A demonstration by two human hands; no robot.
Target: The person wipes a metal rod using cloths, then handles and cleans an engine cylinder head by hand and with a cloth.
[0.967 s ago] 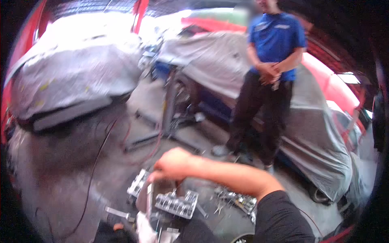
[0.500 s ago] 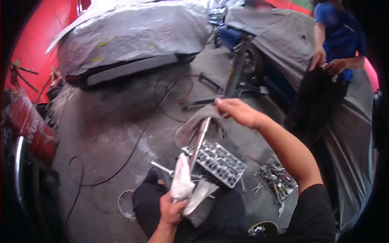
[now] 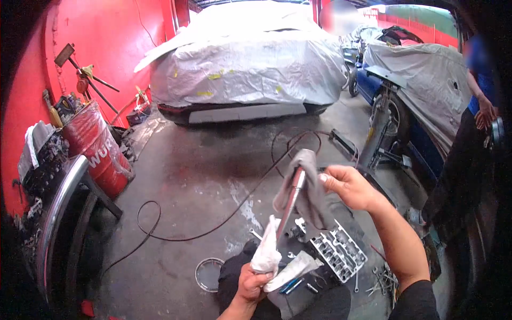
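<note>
My left hand [image 3: 253, 284] is closed on a white cloth [image 3: 266, 252] wrapped around the lower end of a shiny metal rod [image 3: 289, 208]. The rod points up and away from me. A grey rag [image 3: 311, 198] drapes behind and around the rod's upper end. My right hand [image 3: 352, 186] is at the rag's right edge, thumb and fingers pinched on it. Below the hands, another white cloth [image 3: 296, 269] lies over my lap. Right of that, a metal engine casting [image 3: 339, 252] with rows of openings rests on the floor.
Wrenches [image 3: 384, 281] lie in a pile at lower right. A black hose [image 3: 213, 234] snakes across the floor near a metal ring [image 3: 209, 274]. Covered cars [image 3: 245, 74] stand ahead; a red drum [image 3: 98, 146] is at left. A person [image 3: 482, 101] stands at right.
The view has swung left and up, so the scene sits further right and lower. My right hand has come down beside the rag, which now hangs narrower about the rod's end.
</note>
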